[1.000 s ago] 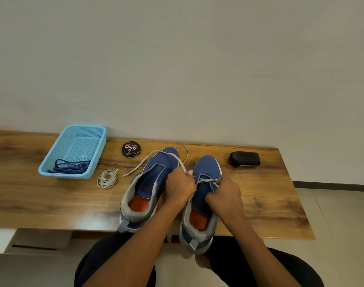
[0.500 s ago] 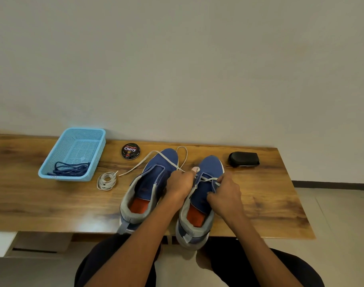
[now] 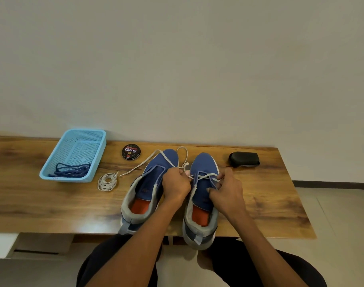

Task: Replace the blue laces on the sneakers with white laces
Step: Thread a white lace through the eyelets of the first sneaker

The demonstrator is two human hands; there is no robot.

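Wooden table (image 3: 259, 204): basket (image 3: 52, 172) holds blue laces (image 3: 71, 171); both hands apparently pinch white lace (image 3: 203, 176).

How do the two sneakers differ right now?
The right sneaker has a white lace crossing its eyelets, held by the left hand and right hand; the left sneaker shows no threaded lace. The right sneaker's heel overhangs the table edge further. Both are blue with orange insoles.

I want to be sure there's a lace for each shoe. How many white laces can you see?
2. One white lace is threaded across the right sneaker, with both hands at it. The other lies coiled on the table, between the blue basket and the left sneaker.
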